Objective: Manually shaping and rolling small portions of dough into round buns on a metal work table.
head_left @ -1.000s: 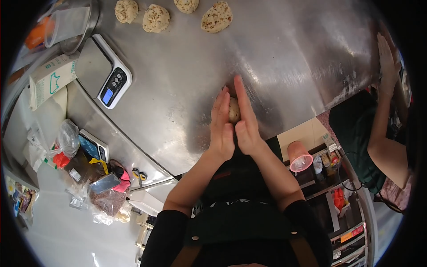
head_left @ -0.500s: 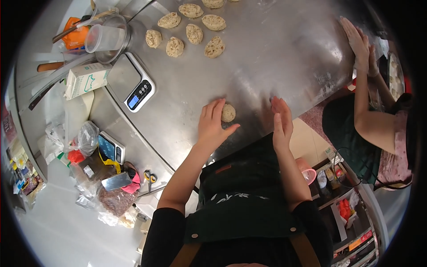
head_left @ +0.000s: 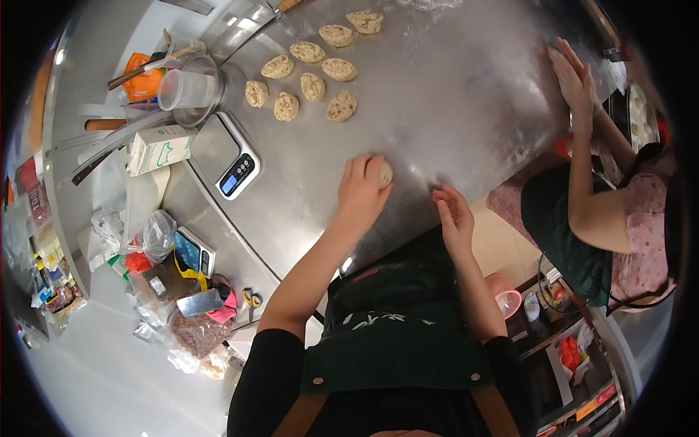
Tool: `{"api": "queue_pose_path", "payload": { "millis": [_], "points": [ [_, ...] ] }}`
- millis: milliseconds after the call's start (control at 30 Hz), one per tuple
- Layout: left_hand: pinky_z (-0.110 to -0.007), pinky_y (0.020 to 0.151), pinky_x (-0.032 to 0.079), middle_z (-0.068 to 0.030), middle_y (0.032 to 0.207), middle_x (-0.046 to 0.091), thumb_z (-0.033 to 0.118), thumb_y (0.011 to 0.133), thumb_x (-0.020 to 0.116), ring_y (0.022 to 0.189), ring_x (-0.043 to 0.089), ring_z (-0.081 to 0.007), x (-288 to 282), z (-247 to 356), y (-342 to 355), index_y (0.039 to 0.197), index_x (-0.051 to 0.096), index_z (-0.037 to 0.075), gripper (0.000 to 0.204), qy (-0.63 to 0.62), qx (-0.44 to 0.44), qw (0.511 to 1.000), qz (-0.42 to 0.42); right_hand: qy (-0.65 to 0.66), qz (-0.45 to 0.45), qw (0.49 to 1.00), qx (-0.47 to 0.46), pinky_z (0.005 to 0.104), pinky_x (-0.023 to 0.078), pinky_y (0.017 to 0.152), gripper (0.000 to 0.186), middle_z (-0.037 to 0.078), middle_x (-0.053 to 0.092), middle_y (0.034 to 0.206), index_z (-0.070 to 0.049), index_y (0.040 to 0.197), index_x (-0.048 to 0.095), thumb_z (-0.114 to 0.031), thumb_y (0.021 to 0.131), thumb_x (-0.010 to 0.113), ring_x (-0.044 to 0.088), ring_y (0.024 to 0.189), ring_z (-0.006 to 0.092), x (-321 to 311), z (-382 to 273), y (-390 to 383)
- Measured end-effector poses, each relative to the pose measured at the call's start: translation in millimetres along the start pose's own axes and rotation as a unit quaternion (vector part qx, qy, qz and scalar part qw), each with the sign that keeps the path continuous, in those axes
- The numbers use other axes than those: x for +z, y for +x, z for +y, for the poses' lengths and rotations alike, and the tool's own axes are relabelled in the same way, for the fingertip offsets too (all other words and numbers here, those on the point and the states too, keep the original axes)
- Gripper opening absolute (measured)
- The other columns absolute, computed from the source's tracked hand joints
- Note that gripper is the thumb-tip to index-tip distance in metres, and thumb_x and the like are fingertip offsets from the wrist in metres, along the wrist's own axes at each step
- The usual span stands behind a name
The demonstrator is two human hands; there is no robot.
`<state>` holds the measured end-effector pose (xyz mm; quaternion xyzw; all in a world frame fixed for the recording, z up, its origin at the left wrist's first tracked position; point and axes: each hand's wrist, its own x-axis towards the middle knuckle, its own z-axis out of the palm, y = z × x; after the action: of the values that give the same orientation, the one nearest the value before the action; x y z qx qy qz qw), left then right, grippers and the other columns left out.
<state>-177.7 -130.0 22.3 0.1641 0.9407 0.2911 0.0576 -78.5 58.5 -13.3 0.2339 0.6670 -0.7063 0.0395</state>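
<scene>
Left hand: the person's left hand (head_left: 362,189) is over the steel table (head_left: 444,109), its fingers curled around the far and left sides of a dough ball (head_left: 386,175), the thumb at the near side; the ball is gripped between them.
Dough ball: pale and rounded, partly hidden by the left hand, near the middle of the table; whether it touches the steel cannot be told.
Right hand: the right hand (head_left: 456,220) is to the right of the ball and nearer, apart from it, by the table's near edge; its fingers are loosely bent and hold nothing visible.
Dough pieces: nine speckled dough pieces (head_left: 313,87) lie spaced apart on the far left of the table, some oval with pointed ends, others rounder.
Scale: a white kitchen scale (head_left: 246,173) with a lit blue display sits left of the left hand.
Far-left corner: a clear plastic tub (head_left: 188,90) stands by a metal bowl (head_left: 212,102), with a printed carton (head_left: 156,149) nearer.
Near-left side: scissors (head_left: 251,299) with yellow-and-black handles lie to the right of a phone (head_left: 200,303), and a second scale (head_left: 207,262) lies farther off.
Right side: a co-worker's hands (head_left: 574,81) are together at the table's far right.
</scene>
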Motion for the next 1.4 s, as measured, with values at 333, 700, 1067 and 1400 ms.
{"api": "queue_pose_path", "payload": {
  "millis": [333,700,1067,1400],
  "points": [
    [-0.042,0.088,0.043,-0.0164,0.116,0.050,0.022,0.068,0.079,0.106,0.048,-0.0350,19,5,69,0.117,0.051,0.001,0.061,0.008,0.033,0.998,0.059,0.013,0.030,0.999,-0.004,0.0295,0.045,0.094,0.031,0.013,0.061,0.113,0.003,0.124,0.050,-0.008,0.095,0.053,0.059,0.104,0.0193,-21,2,12],
    [-0.042,0.085,0.043,-0.0176,0.106,0.055,0.016,0.073,0.074,0.099,0.050,-0.0370,6,-69,98,0.114,0.051,0.001,0.049,0.056,-0.061,0.986,0.142,-0.014,0.001,1.000,-0.016,0.0275,0.045,0.093,0.030,0.012,0.063,0.110,0.002,0.122,0.052,-0.008,0.094,0.053,0.059,0.104,0.0162,-10,-18,29],
    [-0.043,0.084,0.045,-0.0157,0.108,0.056,0.007,0.071,0.074,0.099,0.052,-0.0366,-15,-62,-56,0.111,0.051,0.004,0.047,-0.035,-0.073,0.990,0.114,-0.177,-0.181,0.964,-0.081,0.0308,0.049,0.086,0.028,0.015,0.065,0.107,0.001,0.116,0.056,-0.008,0.091,0.058,0.063,0.099,0.0196,46,-25,16],
    [-0.043,0.082,0.045,-0.0144,0.107,0.057,0.005,0.067,0.075,0.097,0.052,-0.0360,-14,-68,-54,0.111,0.052,0.005,0.050,-0.056,-0.084,0.974,0.203,-0.304,-0.229,0.866,-0.323,0.0404,0.049,0.077,0.032,0.019,0.061,0.102,0.000,0.113,0.055,-0.004,0.082,0.063,0.060,0.090,0.0361,105,-35,23]
  ]
}}
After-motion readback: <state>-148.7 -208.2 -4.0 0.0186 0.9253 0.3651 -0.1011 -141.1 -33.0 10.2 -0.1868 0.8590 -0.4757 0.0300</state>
